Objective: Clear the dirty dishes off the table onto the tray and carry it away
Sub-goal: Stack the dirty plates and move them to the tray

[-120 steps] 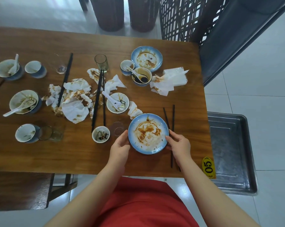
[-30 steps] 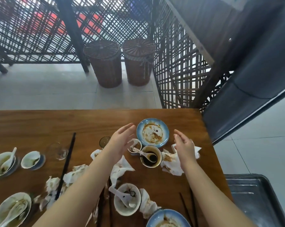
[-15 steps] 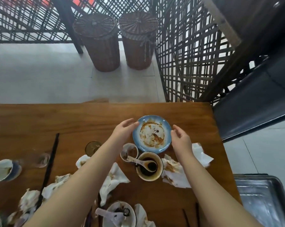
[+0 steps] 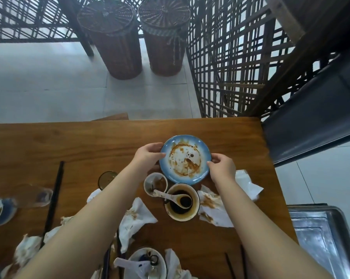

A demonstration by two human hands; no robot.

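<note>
A blue plate (image 4: 185,159) smeared with brown sauce is at the far side of the wooden table (image 4: 69,141). My left hand (image 4: 148,156) grips its left rim and my right hand (image 4: 222,168) grips its right rim. Just in front of the plate stand a small white cup (image 4: 156,183) and a bowl (image 4: 182,202) of dark sauce with a white spoon in it. The metal tray (image 4: 323,238) lies low to the right of the table.
Dirty napkins (image 4: 212,206), black chopsticks (image 4: 53,200), glasses (image 4: 106,178), more bowls (image 4: 148,262) and cups lie across the near and left part of the table. Two wicker baskets (image 4: 113,37) and a lattice screen (image 4: 230,57) stand beyond the far edge.
Both hands reached across the table and closed on the rims of the far blue plate. The view tilted down slightly.
</note>
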